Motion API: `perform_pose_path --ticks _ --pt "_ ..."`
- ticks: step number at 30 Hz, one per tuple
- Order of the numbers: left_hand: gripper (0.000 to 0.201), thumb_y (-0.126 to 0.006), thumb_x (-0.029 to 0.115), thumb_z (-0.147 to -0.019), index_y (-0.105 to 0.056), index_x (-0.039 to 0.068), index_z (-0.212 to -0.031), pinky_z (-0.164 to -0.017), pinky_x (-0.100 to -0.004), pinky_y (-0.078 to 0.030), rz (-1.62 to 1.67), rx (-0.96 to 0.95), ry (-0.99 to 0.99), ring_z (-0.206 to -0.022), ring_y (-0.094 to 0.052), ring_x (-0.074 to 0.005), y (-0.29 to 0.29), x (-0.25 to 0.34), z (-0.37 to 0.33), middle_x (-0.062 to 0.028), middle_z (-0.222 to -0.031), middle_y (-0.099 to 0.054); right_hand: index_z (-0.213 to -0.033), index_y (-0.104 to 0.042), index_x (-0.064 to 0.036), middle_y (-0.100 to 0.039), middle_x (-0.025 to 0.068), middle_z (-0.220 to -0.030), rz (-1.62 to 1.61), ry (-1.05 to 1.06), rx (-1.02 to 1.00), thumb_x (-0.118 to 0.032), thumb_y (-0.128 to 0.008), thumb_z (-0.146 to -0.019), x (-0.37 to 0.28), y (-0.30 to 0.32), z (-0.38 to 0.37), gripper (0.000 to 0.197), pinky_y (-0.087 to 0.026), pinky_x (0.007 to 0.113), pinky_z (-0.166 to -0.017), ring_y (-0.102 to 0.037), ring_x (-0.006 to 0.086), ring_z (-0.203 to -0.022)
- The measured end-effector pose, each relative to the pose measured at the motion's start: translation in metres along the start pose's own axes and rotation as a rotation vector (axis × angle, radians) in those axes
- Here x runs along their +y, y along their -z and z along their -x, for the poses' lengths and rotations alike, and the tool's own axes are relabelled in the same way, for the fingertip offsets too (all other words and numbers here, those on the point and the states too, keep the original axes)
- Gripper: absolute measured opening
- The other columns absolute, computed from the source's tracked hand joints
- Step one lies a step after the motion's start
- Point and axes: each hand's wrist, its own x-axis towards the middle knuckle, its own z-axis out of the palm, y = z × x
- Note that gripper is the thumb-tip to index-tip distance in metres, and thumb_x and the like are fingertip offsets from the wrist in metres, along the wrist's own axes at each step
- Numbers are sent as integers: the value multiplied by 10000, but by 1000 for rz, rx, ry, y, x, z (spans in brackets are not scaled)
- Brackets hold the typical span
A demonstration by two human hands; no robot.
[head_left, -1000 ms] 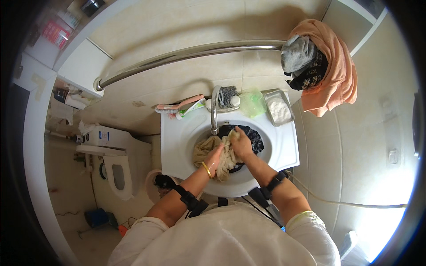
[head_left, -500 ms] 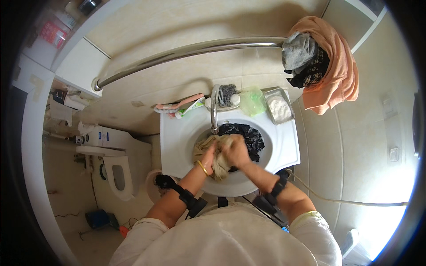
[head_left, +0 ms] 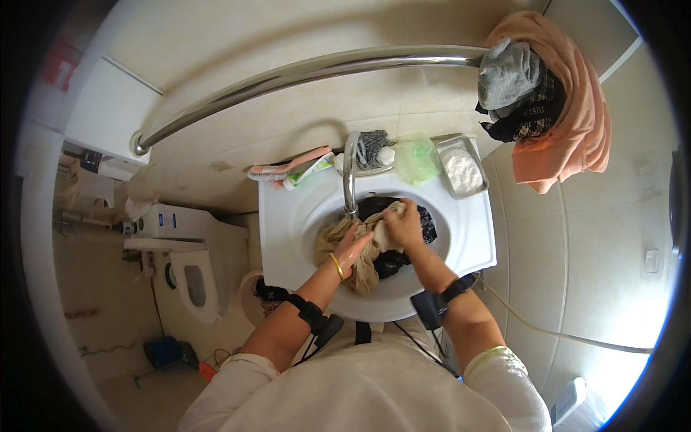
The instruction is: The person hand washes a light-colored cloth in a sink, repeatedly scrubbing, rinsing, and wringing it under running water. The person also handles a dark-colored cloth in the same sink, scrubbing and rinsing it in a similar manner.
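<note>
A wet beige cloth (head_left: 366, 273) lies bunched in the white washbasin (head_left: 288, 237), below the curved chrome tap (head_left: 350, 176). My left hand (head_left: 350, 253), with a gold bangle at its wrist, grips the cloth's middle, its fingers partly hidden in the folds. Slightly farther right, my right hand (head_left: 407, 229) is closed round another part of the same cloth, lifting a fold of it. Behind and beneath the cloth sits a crumpled, shiny black wet item (head_left: 392, 263); whether it is fabric or plastic I cannot tell.
Along the basin's back edge lie a pink brush (head_left: 291, 164), a tube (head_left: 309, 173), a grey scrubber (head_left: 372, 147), a green plastic bag (head_left: 417, 160) and a metal tray (head_left: 461, 169) of white powder. A steel rail (head_left: 309, 75) crosses above, clothes hanging at right. A toilet (head_left: 194, 277) stands left.
My right hand has moved right and slightly away, stretching a fold of the beige cloth. My left hand has shifted slightly right. The view has tilted a little.
</note>
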Motion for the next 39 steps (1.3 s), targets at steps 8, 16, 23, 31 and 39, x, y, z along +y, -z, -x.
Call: perform_pose_path --ticks 8,16,23,31,39 --pt "748 -513 -37 -756 -291 173 -1439 -698 -260 -431 -189 41 -33 -750 -512 -125 -1 -26 -41 -67 -1097 -564 -1193 -508 -103 -493 196 -1114 807 219 -96 -364 -649 -725 14 -40 8 554 -487 403 -822 -474 390 -1049" --pt "365 -437 235 -911 -512 102 -1243 -903 -394 -450 793 -262 97 -1003 -563 -262 23 -21 -47 -97 -1087 -598 -942 -554 4 -567 230 -1007 224 186 59 -317 -605 -735 -24 -29 32 385 -407 474 -869 -528 396 -956" --pt "410 -473 377 -918 -525 79 -1195 -902 -352 -455 644 -355 24 -1043 -553 -203 7 -25 -31 -60 -1122 -582 -945 -586 -7 -550 225 -1044 290 561 19 -249 -675 -662 -41 -27 60 382 -433 449 -848 -503 407 -986" --pt "326 -499 331 -919 -579 83 -1115 -837 -335 -476 618 -247 142 -947 -583 -190 4 0 -5 -50 -1045 -610 -1080 -589 -42 -607 214 -1027 -12 283 64 -197 -619 -744 -39 -23 51 371 -458 415 -870 -567 386 -964" --pt "310 -511 329 -911 -562 97 -1111 -811 -302 -469 478 -95 116 -942 -577 -140 -10 -22 -7 -34 -1043 -597 -897 -580 -10 -617 220 -896 69 170 31 -322 -641 -737 -49 -14 55 356 -484 446 -757 -591 402 -847"
